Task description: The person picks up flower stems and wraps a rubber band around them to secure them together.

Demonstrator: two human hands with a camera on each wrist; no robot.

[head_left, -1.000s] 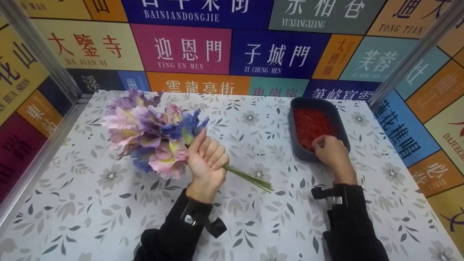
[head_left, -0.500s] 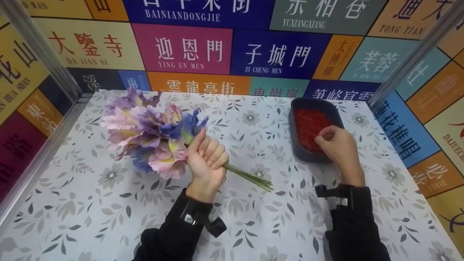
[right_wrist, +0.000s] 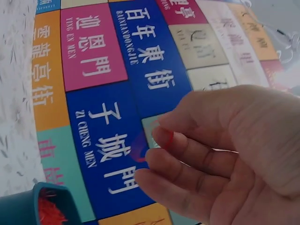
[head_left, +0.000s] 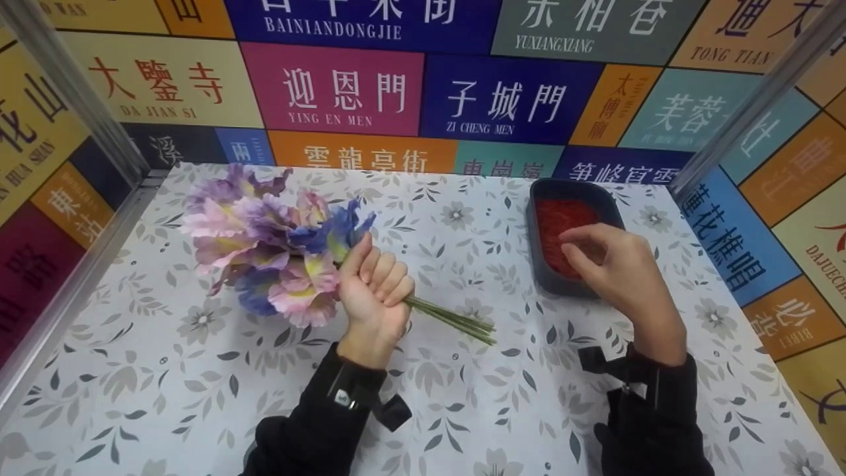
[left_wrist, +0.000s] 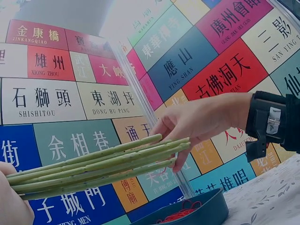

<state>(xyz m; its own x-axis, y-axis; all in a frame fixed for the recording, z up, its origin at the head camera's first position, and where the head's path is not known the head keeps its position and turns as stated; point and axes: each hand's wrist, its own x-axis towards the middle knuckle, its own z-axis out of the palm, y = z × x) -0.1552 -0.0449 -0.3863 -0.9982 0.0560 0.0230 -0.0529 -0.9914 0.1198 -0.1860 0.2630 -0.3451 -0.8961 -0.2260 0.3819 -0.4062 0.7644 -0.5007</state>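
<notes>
My left hand (head_left: 377, 297) grips a bunch of artificial irises (head_left: 264, 244) in pink, purple and blue, just below the blooms. The green stems (left_wrist: 93, 168) stick out past the little-finger side, towards the right. My right hand (head_left: 621, 284) hovers over the near right side of a dark blue container (head_left: 568, 287) full of red rubber bands (head_left: 565, 215). In the right wrist view, thumb and index finger come together on a thin red rubber band (right_wrist: 170, 140), part of which lies across the index finger. The other fingers are bent loosely.
A white tablecloth (head_left: 436, 410) with grey leaves and flowers covers the table. Colourful panels (head_left: 337, 86) with printed characters stand behind and at both sides. Metal posts (head_left: 119, 145) run up the corners.
My right hand has drawn back to the right and up from the rubber bands, its wrist turned and thumb and index finger more visible. The left hand and irises have shifted very slightly left.
</notes>
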